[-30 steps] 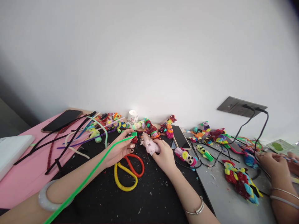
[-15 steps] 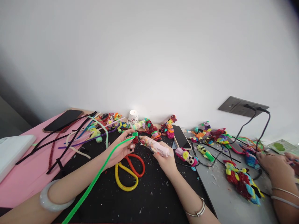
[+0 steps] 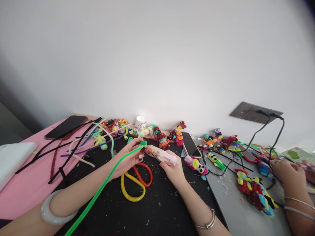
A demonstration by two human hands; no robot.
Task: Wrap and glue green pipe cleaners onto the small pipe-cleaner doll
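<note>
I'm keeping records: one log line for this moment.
left hand: holds green pipe cleaner; right hand: holds pink glue gun; scissors: on table

There are two black plugs [image 3: 262, 112], one paper cup [image 3: 140, 123], one pair of scissors [image 3: 142, 186] and one glue gun [image 3: 161, 154].

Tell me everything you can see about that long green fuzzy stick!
The long green stick is bright green all over, thin and fuzzy, like a pipe cleaner. Its upper end is at the fingertips of the left hand, by a small dark red piece with a green top. From there it bends gently and slants down in front of the left forearm, out past the bottom edge, so its other end is hidden. I can't tell whether it touches the forearm, or the pink tool pointing towards its upper end.
</note>
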